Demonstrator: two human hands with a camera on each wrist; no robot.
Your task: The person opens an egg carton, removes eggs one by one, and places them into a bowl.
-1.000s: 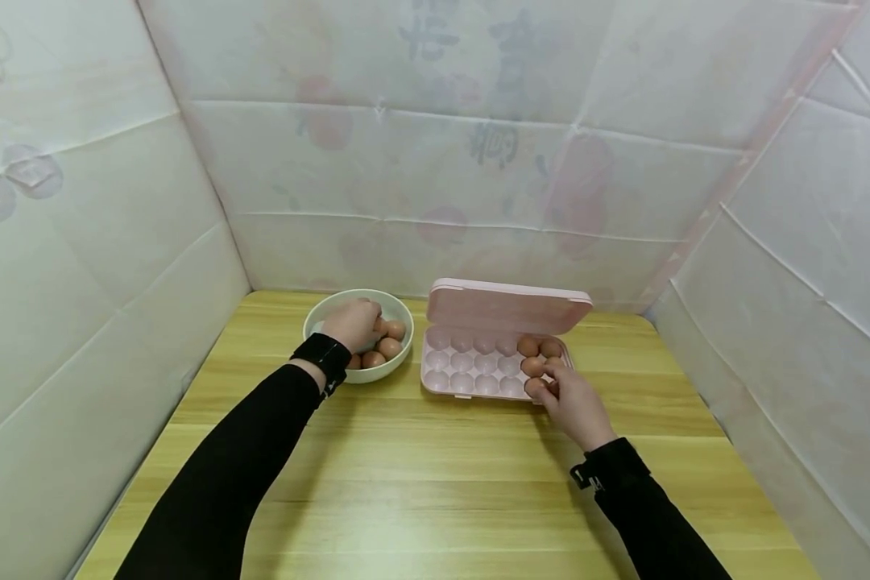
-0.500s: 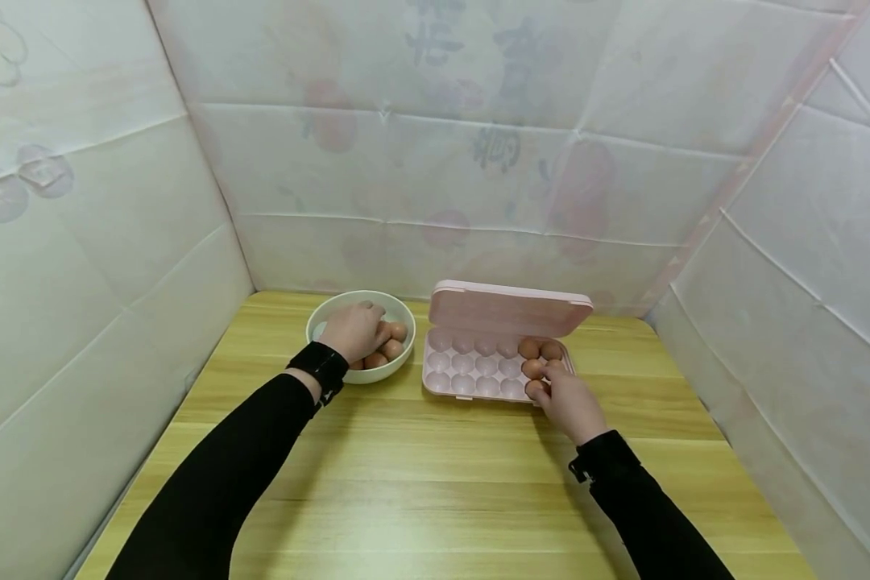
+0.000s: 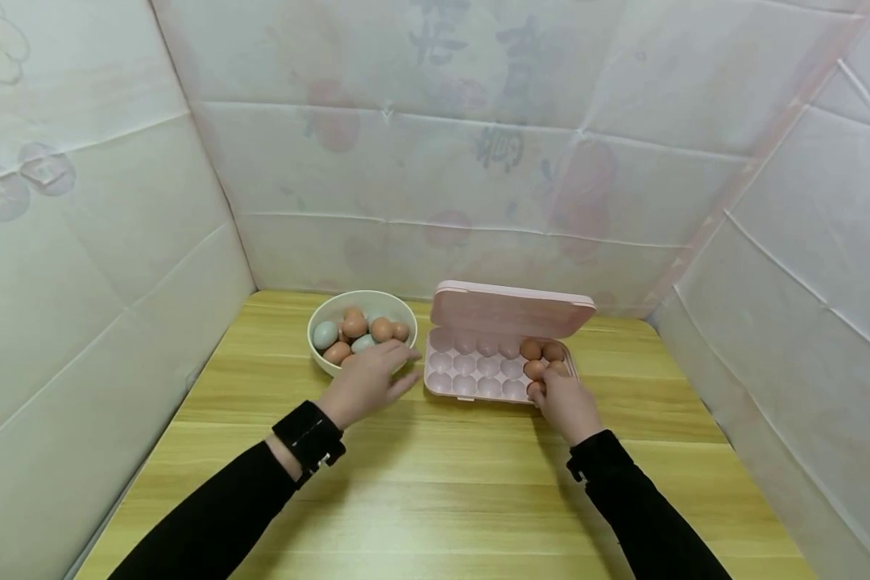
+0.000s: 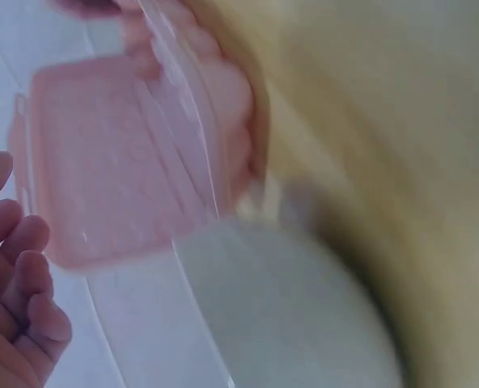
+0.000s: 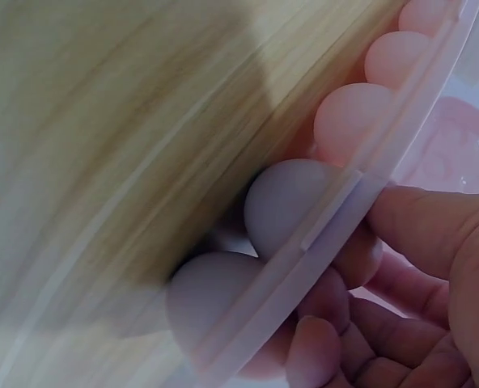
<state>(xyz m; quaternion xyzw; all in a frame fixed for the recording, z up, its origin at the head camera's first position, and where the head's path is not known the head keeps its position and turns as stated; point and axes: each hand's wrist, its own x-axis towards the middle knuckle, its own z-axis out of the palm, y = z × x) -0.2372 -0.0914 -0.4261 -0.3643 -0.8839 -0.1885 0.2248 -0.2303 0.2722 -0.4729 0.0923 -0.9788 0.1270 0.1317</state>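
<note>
My left hand [image 3: 368,380] is over the near right rim of a pale bowl [image 3: 321,312], with its fingers extended and nothing in them. The bowl holds brown eggs [image 3: 354,324] and pale bluish eggs [image 3: 325,335]. In the left wrist view the left fingers [image 4: 31,275] are loosely bent, apart from everything. At the front right corner of an open pink egg tray [image 3: 451,395], my right hand [image 3: 569,407] pinches a brown egg [image 5: 361,257] between thumb and fingertips. More brown eggs [image 3: 531,349] sit in the tray's two right columns.
The tray's raised lid [image 3: 511,310] leans back toward the cloth wall [image 3: 406,185]. Rounded cups [image 3: 464,364] fill the tray's left side. Bowl and tray stand side by side on the wooden table [image 3: 435,483], enclosed by cloth on the left and right too.
My left hand has come out of the bowl and moved right and toward me, uncovering the eggs. My right hand has stayed at the tray's front right corner, shifting slightly.
</note>
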